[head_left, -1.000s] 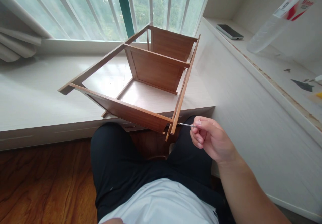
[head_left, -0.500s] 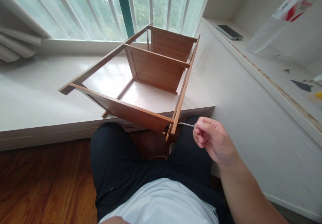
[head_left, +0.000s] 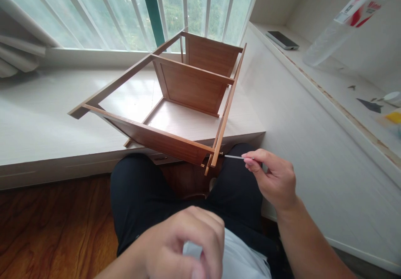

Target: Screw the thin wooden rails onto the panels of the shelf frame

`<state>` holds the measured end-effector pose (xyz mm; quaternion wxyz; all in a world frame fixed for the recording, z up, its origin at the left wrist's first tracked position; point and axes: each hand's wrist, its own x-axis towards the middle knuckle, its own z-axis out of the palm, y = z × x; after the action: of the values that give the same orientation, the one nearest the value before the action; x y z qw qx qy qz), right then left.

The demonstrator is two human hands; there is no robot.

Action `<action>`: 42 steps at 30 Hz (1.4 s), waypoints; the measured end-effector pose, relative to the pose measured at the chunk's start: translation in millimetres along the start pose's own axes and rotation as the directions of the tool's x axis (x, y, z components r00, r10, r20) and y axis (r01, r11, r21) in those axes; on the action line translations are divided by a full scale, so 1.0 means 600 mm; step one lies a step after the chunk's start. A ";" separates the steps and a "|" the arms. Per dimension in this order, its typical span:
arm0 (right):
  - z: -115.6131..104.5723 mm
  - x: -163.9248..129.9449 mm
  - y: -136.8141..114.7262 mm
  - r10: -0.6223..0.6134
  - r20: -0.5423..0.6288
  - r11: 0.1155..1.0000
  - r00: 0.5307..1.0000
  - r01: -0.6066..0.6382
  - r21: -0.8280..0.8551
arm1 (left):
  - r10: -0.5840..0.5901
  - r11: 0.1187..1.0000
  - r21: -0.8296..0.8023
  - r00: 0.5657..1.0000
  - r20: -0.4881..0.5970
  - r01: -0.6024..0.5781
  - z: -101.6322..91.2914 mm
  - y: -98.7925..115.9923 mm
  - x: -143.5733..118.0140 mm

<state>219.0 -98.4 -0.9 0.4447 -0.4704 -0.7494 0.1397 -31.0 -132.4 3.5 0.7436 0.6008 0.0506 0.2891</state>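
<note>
A small brown wooden shelf frame (head_left: 188, 87) lies on its side on the white window ledge (head_left: 37, 124), its near corner hanging over the edge above my lap. My right hand (head_left: 275, 178) pinches a thin metal tool (head_left: 233, 157) whose tip meets the frame's near right corner. My left hand (head_left: 178, 245) is raised in front of my lap, blurred, fingers loosely curled, and whether it holds anything cannot be made out.
A phone (head_left: 282, 39) and a clear plastic bottle (head_left: 338, 24) lie on the higher white shelf at right, with small scraps further along it. A barred window (head_left: 125, 11) stands behind the ledge. Wooden floor (head_left: 53, 229) lies at left.
My left hand has risen into view over my lap. My right hand has turned on the tool, its fingers now stretched out along it. The view shifted slightly.
</note>
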 end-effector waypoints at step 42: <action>0.006 -0.001 0.004 -0.198 -0.025 0.978 0.980 0.196 -0.078 | -0.595 0.408 0.386 0.562 -0.575 0.827 -0.177 -0.328 -0.106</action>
<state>217.2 -96.9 -4.6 0.4505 -0.4124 -0.7896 0.0591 -55.8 -93.4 -224.5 0.5289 0.6642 0.5283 0.0042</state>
